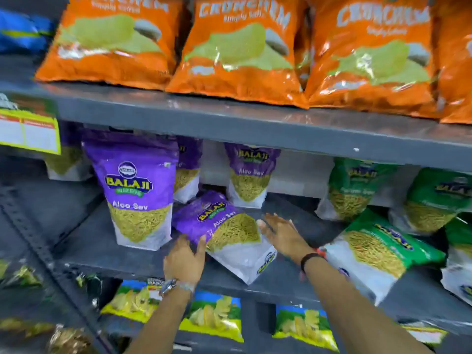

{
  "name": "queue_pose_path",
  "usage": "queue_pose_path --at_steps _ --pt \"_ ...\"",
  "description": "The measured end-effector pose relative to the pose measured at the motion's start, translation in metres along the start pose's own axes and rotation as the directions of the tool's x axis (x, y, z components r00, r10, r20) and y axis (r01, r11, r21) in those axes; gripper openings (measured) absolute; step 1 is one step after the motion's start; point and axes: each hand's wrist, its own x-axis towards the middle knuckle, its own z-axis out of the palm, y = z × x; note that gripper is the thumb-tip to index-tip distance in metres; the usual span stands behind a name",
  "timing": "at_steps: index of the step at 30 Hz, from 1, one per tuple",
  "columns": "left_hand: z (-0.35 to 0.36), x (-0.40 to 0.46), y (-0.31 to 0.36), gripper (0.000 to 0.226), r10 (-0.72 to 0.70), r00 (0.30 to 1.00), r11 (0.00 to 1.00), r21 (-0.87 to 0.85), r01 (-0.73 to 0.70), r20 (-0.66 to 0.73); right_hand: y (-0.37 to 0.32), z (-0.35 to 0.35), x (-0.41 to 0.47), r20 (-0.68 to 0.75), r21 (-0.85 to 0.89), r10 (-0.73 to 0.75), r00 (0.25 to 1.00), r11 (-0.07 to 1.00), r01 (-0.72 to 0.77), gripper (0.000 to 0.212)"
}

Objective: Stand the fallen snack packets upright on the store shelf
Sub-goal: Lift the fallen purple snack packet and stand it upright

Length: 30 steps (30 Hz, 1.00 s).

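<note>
A purple Aloo Sev packet [224,231] lies fallen on the middle grey shelf [107,254], its top pointing back left and its white bottom hanging over the front edge. My left hand [185,259] touches its left edge with fingers spread. My right hand [281,232] is open at its right edge, fingers stretched toward the back. Another purple packet [139,190] stands upright to the left, and one more [249,175] stands behind. A green packet [378,251] lies fallen to the right.
Orange chip bags [237,49] fill the shelf above. Green packets [352,187] stand at the back right. Yellow and blue packets [214,318] sit on the shelf below. A yellow price tag [28,129] hangs at the left.
</note>
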Motion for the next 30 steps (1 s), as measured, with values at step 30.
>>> queue_pose_path --at_steps 30 --pt "-0.012 -0.018 0.017 0.031 0.282 0.851 0.448 -0.845 0.292 0.444 0.017 0.02 -0.073 -0.039 0.792 0.025 0.999 0.61 0.016 0.033"
